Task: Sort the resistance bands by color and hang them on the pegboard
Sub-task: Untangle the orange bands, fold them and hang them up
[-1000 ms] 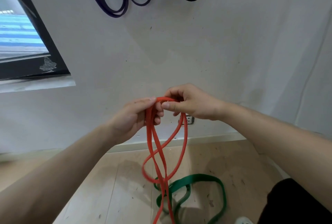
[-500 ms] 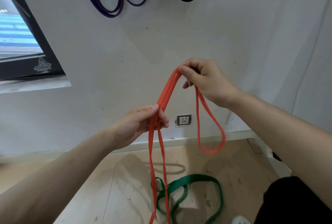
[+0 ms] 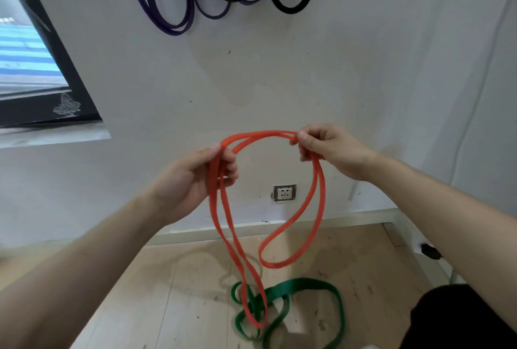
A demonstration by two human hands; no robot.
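Orange band (image 3: 213, 209) in the curled-finger pinch of both hands, left (image 3: 190, 181) and right (image 3: 333, 150).

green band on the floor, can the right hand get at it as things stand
Probably not yet: the right hand pinches the orange band, and the green band lies on the floor well below. Only a dangling orange loop hangs over it.
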